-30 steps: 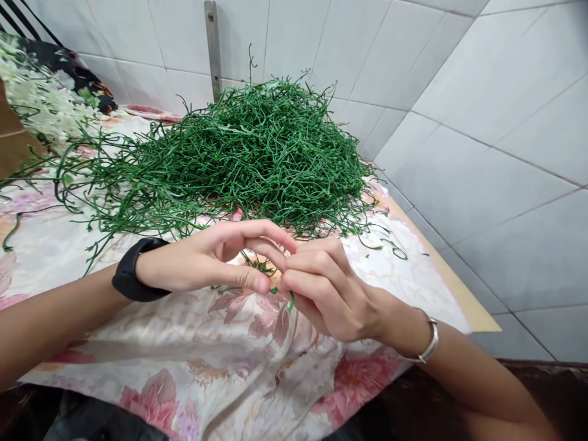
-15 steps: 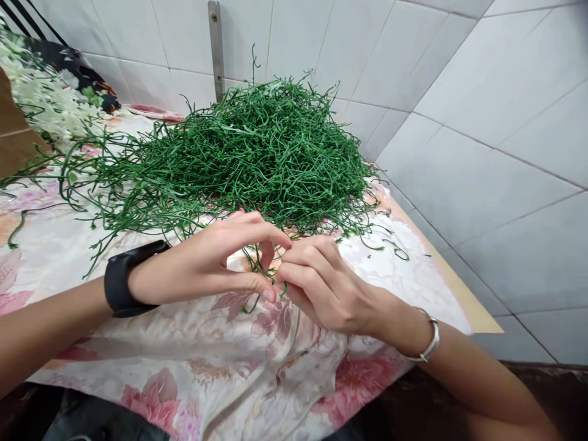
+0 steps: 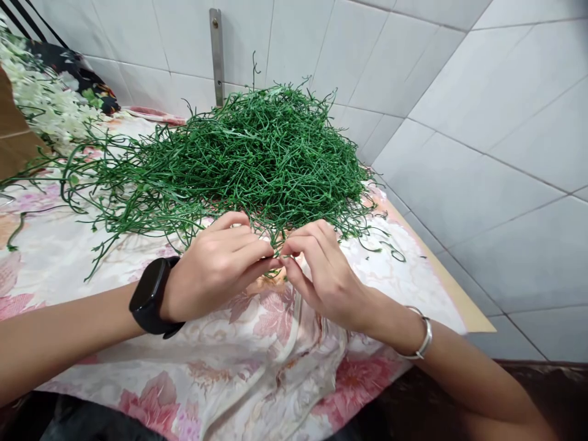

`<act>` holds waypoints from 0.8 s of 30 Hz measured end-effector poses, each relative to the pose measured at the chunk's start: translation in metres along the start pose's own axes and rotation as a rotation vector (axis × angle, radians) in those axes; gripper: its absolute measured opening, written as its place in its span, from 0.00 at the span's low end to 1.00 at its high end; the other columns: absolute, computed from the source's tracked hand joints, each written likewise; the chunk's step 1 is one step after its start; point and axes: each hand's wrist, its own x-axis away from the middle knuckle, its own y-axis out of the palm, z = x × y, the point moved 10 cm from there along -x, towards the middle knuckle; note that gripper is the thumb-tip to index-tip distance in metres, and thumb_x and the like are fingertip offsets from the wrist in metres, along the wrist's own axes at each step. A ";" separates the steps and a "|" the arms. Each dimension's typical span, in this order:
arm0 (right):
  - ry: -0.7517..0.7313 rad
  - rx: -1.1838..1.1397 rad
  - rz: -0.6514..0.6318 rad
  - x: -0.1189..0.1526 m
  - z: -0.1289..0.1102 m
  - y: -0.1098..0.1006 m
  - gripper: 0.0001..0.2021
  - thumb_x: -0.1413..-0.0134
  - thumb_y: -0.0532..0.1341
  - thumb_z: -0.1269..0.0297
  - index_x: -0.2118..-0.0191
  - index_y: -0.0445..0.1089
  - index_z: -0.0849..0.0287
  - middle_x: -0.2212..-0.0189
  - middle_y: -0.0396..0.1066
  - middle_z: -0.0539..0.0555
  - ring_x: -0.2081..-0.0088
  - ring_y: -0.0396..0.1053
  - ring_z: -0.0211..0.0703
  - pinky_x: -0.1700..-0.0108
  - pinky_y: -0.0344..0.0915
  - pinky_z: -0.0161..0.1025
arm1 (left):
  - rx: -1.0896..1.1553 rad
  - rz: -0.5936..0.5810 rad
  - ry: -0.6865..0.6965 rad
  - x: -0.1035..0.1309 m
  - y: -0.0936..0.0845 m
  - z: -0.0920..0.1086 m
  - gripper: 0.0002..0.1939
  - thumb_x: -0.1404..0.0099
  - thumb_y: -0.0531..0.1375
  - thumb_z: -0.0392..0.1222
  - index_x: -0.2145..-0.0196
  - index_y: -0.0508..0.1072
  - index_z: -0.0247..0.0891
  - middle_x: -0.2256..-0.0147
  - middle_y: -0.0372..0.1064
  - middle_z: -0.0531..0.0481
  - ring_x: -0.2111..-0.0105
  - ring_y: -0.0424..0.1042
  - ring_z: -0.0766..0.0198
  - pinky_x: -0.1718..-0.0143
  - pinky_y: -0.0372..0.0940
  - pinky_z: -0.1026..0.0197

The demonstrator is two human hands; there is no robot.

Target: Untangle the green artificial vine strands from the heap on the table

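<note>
My left hand (image 3: 225, 260), with a black band on its wrist, is closed in a pinch at the middle of the view. Its fingertips meet those of my right hand (image 3: 328, 272), which is pinched too and wears a silver bangle. Bits of thin green stem (image 3: 271, 273) show just below and behind the joined fingertips; most of what the fingers grip is hidden. Right behind both hands rises a large tangled heap of green artificial stems (image 3: 271, 153), spreading toward the left.
A floral cloth (image 3: 257, 380) covers the table, whose bare edge (image 3: 471, 312) shows at right. White artificial flowers (image 3: 55, 104) and a brown cardboard piece (image 3: 16, 135) sit at the far left. Tiled walls (image 3: 505, 122) close off the back and right.
My left hand has turned over, its thumb and fingers closing from a wide curve to a pinch against my right fingertips. The stem bits hanging below the hands are now mostly covered.
</note>
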 end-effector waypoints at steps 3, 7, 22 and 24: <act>0.104 -0.128 0.003 -0.001 0.008 -0.001 0.03 0.46 0.51 0.74 0.65 0.56 0.62 0.69 0.61 0.56 0.65 0.57 0.42 0.62 0.58 0.43 | -0.020 0.083 0.019 0.002 -0.005 0.003 0.05 0.39 0.57 0.34 0.73 0.67 0.35 0.81 0.66 0.54 0.81 0.60 0.70 0.69 0.61 0.62; 0.300 -0.444 -0.057 0.000 0.024 0.005 0.02 0.43 0.49 0.71 0.65 0.57 0.61 0.69 0.59 0.55 0.65 0.57 0.39 0.63 0.58 0.39 | -0.059 0.134 0.096 0.006 -0.008 0.011 0.05 0.40 0.57 0.33 0.73 0.65 0.35 0.80 0.66 0.53 0.81 0.62 0.69 0.75 0.59 0.64; 0.490 -0.851 -0.079 0.007 0.040 0.011 0.03 0.41 0.50 0.68 0.63 0.58 0.61 0.68 0.56 0.51 0.67 0.56 0.33 0.64 0.57 0.34 | 0.422 -0.019 -0.222 0.000 0.000 -0.009 0.09 0.35 0.51 0.34 0.60 0.69 0.33 0.64 0.73 0.48 0.67 0.72 0.69 0.68 0.64 0.70; 0.433 -0.785 -0.055 0.006 0.039 0.007 0.03 0.41 0.49 0.69 0.63 0.58 0.61 0.67 0.56 0.51 0.66 0.56 0.34 0.64 0.57 0.34 | 0.549 -0.050 -0.320 0.000 0.004 -0.020 0.08 0.37 0.53 0.35 0.63 0.72 0.36 0.63 0.73 0.51 0.64 0.72 0.69 0.64 0.65 0.71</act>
